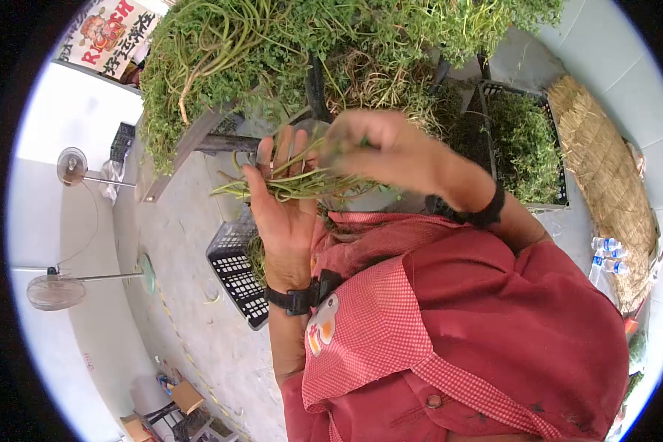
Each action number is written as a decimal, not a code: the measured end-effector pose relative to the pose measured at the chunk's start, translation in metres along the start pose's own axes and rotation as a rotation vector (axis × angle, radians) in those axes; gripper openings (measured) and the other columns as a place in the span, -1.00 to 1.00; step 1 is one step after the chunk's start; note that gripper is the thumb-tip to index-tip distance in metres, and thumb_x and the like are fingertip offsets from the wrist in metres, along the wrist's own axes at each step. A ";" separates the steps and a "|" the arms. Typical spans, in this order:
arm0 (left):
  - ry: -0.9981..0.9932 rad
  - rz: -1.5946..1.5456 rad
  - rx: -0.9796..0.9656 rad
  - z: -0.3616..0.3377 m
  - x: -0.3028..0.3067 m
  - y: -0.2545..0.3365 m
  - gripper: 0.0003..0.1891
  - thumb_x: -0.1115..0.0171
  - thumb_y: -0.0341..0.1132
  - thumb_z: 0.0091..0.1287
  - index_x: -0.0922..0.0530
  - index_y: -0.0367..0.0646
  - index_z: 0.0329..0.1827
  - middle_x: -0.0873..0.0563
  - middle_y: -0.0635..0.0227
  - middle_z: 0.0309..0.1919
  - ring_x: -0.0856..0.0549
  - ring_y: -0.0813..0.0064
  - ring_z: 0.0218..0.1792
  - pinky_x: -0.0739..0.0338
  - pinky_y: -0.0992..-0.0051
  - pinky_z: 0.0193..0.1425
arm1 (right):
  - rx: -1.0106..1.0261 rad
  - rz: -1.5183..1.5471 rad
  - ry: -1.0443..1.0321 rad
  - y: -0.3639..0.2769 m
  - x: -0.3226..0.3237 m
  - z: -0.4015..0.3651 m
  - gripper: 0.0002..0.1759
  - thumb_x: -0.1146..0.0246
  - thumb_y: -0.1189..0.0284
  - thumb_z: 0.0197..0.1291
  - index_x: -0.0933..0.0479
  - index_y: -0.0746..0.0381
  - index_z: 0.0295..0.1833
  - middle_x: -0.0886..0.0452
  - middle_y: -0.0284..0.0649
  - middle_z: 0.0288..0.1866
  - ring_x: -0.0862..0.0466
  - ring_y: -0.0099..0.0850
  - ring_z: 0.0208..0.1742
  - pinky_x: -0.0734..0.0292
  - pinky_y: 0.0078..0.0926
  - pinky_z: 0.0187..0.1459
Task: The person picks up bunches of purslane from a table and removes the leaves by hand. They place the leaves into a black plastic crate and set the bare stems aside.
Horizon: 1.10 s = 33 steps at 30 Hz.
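A small bundle of green stems [295, 184] lies across my left hand [283, 214], whose palm faces up with the thumb and fingers around the stems. The cut-looking stem ends stick out to the left of it. My right hand [376, 147] is just to the right, over the other end of the bundle; motion smears its fingers, and their grip cannot be made out. Bits of green show beside them. Beyond both hands a large heap of leafy green plants [390, 33] covers a raised table, with long bare stems at its left part.
Below the heap, a black crate [486, 147] of greens stands at the right, near a rolled straw mat [604, 184] and water bottles [608, 258]. Another black crate [236, 272] is on the floor at the left. Two fans [55, 292] stand farther left.
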<state>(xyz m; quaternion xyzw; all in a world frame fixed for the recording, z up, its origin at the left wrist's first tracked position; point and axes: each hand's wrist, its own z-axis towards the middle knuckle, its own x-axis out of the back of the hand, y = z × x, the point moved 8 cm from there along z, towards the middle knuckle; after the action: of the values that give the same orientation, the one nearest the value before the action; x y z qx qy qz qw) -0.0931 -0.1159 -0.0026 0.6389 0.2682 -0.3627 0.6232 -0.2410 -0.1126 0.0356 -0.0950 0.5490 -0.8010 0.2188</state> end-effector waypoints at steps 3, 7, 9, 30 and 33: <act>0.041 0.043 0.009 -0.003 -0.003 -0.002 -0.49 0.26 0.05 0.44 -0.31 -0.13 0.23 -0.22 0.07 0.35 -0.21 0.03 0.36 -0.22 0.07 0.35 | 0.235 -0.494 0.002 -0.009 -0.035 -0.007 -0.65 -0.36 0.31 -0.01 -0.52 0.25 -0.12 -0.61 -0.24 -0.40 -0.58 -0.37 -0.50 -0.46 -0.48 -0.43; 0.008 0.092 0.030 -0.005 -0.011 -0.011 -0.49 0.25 0.06 0.44 -0.34 -0.14 0.22 -0.26 0.10 0.33 -0.27 0.09 0.33 -0.21 0.07 0.35 | 0.186 -0.858 0.104 0.012 -0.043 0.001 -0.65 -0.41 0.30 -0.10 -0.56 0.25 -0.20 -0.60 -0.09 -0.39 -0.59 -0.28 -0.46 -0.48 -0.51 -0.36; -0.035 0.117 0.045 -0.003 -0.016 -0.013 -0.48 0.26 0.06 0.44 -0.35 -0.13 0.21 -0.27 0.11 0.32 -0.30 0.11 0.31 -0.21 0.07 0.34 | 0.103 -0.773 0.027 0.017 -0.038 0.006 -0.68 -0.39 0.30 -0.06 -0.57 0.26 -0.22 -0.62 -0.16 -0.41 -0.58 -0.37 -0.47 -0.47 -0.54 -0.37; 0.136 0.420 0.276 -0.011 0.024 -0.023 -0.66 0.05 -0.10 0.40 -0.51 -0.22 -0.27 -0.65 0.14 -0.27 -0.62 0.39 -0.33 -0.51 0.45 -0.29 | 0.105 -1.251 0.951 0.051 0.231 -0.037 -0.74 -0.16 0.25 0.16 -0.57 0.23 -0.27 -0.62 -0.08 -0.39 -0.64 -0.14 -0.45 -0.56 -0.29 -0.42; 0.132 0.390 0.245 -0.010 0.025 -0.023 -0.64 0.09 -0.10 0.41 -0.52 -0.23 -0.17 -0.64 0.12 -0.17 -0.61 0.39 -0.30 -0.52 0.45 -0.27 | -0.384 -1.858 0.796 0.096 0.402 -0.097 -0.57 -0.11 0.05 0.16 -0.59 0.17 -0.12 -0.64 -0.02 -0.19 -0.66 -0.11 -0.18 -0.56 -0.24 -0.18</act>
<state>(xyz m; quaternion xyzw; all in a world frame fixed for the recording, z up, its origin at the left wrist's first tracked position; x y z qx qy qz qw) -0.0947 -0.1071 -0.0368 0.7719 0.1341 -0.2228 0.5802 -0.6120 -0.2430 -0.1255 -0.2434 0.4104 -0.5261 -0.7039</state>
